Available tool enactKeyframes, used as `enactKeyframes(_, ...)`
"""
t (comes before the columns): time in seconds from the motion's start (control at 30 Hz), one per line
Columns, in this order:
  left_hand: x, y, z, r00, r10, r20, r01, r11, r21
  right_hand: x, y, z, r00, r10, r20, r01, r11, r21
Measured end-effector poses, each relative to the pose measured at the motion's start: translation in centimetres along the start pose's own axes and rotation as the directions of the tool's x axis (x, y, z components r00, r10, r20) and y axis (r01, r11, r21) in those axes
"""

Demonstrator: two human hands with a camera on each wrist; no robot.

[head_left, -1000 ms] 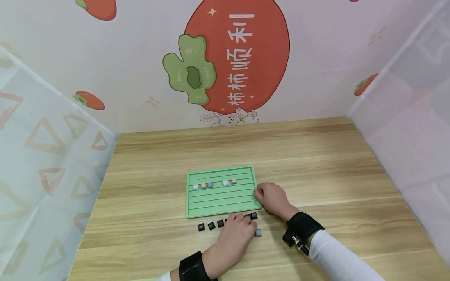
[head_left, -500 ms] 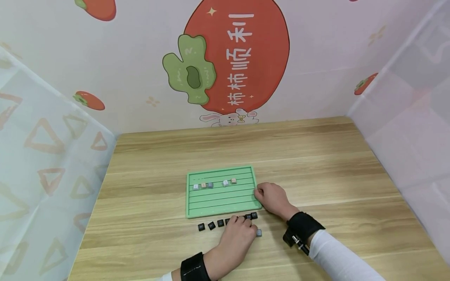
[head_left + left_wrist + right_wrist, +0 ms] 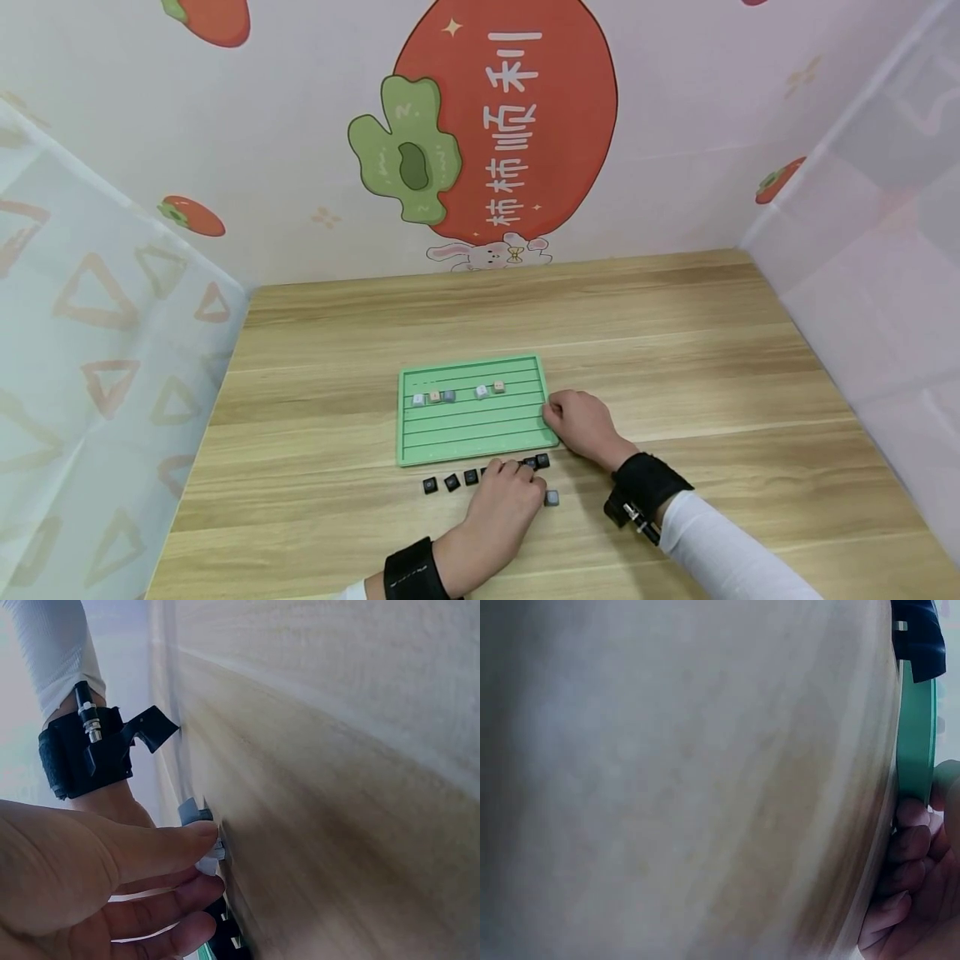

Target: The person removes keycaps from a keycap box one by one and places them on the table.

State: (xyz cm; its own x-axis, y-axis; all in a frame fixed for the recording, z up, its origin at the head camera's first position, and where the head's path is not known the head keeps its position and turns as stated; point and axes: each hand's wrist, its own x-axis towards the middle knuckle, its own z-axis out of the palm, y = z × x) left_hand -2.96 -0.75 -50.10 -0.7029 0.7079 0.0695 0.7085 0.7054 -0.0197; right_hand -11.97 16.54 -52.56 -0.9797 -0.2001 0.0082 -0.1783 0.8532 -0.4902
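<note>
My left hand is over the table just below a green ridged tray. Its thumb and fingers close around a small pale keycap, seen in the left wrist view and hidden from the head view. Just right of these fingers lies a grey keycap. My right hand grips the tray's right edge near the lower corner, thumb at the rim and fingers curled beneath it in the right wrist view. On one groove of the tray sit several keycaps, among them a white keycap and a beige keycap.
A row of black keycaps runs along the tray's near side, partly covered by the left hand. All of it rests on a wooden table, with a printed cloth behind and cloth walls at both sides.
The left hand shifts only slightly over the keycaps, and the grey keycap beside it has moved a touch to the right. My right hand stays on the tray.
</note>
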Motion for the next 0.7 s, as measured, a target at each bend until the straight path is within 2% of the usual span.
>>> enactKeyframes(0.3,-0.06,-0.06,-0.43,1.000,-0.003,0.000,0.003,1.000,0.015,0.06,0.15,0.09,1.000,0.000,0.014,0.000,1.000,0.002)
enactKeyframes(0.7,0.12,-0.14,-0.68,0.999,-0.007,-0.051,0.008,1.000,0.023,0.05,0.28,0.28,1.000,-0.010,0.008,0.010,1.000,0.006)
